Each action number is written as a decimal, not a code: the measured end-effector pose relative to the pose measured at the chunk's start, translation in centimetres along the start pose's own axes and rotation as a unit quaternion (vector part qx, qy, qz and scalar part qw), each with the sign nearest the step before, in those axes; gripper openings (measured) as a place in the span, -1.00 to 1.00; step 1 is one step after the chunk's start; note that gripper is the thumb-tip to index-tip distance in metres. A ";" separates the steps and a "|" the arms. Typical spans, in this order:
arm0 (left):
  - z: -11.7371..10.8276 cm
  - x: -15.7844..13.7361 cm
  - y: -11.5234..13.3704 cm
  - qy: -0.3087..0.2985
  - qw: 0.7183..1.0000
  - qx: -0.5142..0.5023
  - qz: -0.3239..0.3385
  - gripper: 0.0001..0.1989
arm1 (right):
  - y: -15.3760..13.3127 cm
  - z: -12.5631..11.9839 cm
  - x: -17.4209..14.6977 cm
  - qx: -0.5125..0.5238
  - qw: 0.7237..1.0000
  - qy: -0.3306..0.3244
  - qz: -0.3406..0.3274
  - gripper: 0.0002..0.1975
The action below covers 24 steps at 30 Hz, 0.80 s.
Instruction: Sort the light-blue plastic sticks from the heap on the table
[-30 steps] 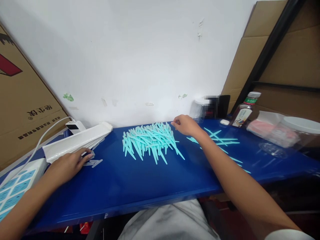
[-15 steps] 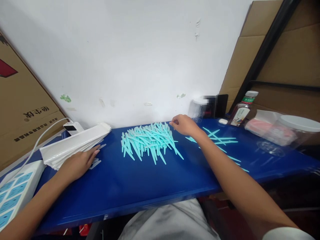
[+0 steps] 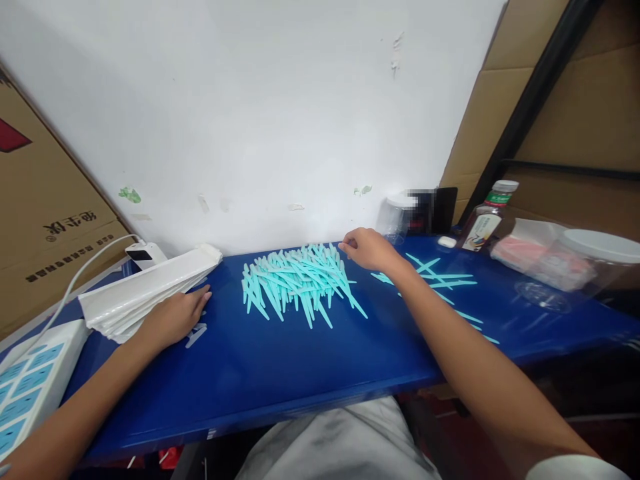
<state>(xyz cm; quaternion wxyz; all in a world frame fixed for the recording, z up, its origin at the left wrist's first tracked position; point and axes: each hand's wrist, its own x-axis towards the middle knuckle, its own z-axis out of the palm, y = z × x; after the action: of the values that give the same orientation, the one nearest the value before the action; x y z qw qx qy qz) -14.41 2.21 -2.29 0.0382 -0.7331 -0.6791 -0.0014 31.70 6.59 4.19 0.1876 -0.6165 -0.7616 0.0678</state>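
Note:
My left hand [image 3: 176,319] lies low over the table with its fingers stretched out, beside a stack of white plastic sleeves [image 3: 153,290]. Small clear plastic pieces [image 3: 197,335] lie by its fingers, partly covered by them. A heap of turquoise pointed sticks [image 3: 300,277] with pale ends spreads over the middle of the table. At the heap's right back edge, my right hand [image 3: 369,249] has thumb and fingers pinched together; whatever is between them is hidden. More turquoise sticks [image 3: 443,280] lie loosely scattered to the right of that hand, partly behind the forearm.
The blue table [image 3: 280,373] stands against a white wall. On the left are a power strip [image 3: 35,387], a white device with a cable [image 3: 145,255] and a carton [image 3: 55,200]. Toward the right stand a bottle [image 3: 485,220], clear jars [image 3: 395,217] and a pink packet [image 3: 540,257].
My left hand has shifted right and slightly forward over the clear pieces, with its fingers extended. The right hand has stayed at the heap's edge.

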 end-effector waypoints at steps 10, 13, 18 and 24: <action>-0.2 1.1 -0.7 -0.002 0.999 0.045 -0.013 -0.32 | 0.0 0.0 0.0 -0.003 1.000 -0.001 0.002 -0.72; -0.1 1.0 -0.2 0.000 0.999 0.044 -0.022 -0.32 | -0.1 0.0 0.0 0.000 1.000 0.003 -0.002 -0.72; -0.4 0.8 0.5 0.005 0.998 0.053 -0.041 -0.28 | -0.1 0.1 -0.1 0.002 1.000 -0.003 -0.002 -0.70; -0.4 0.8 0.7 0.009 0.998 0.044 -0.039 -0.26 | -0.1 0.1 -0.1 0.002 1.000 0.000 -0.005 -0.70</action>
<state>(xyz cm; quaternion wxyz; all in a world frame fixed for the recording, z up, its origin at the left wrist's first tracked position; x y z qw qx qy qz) -13.65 2.91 -1.84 0.0768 -0.7035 -0.7063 0.0204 31.56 6.46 4.14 0.1894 -0.6125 -0.7645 0.0681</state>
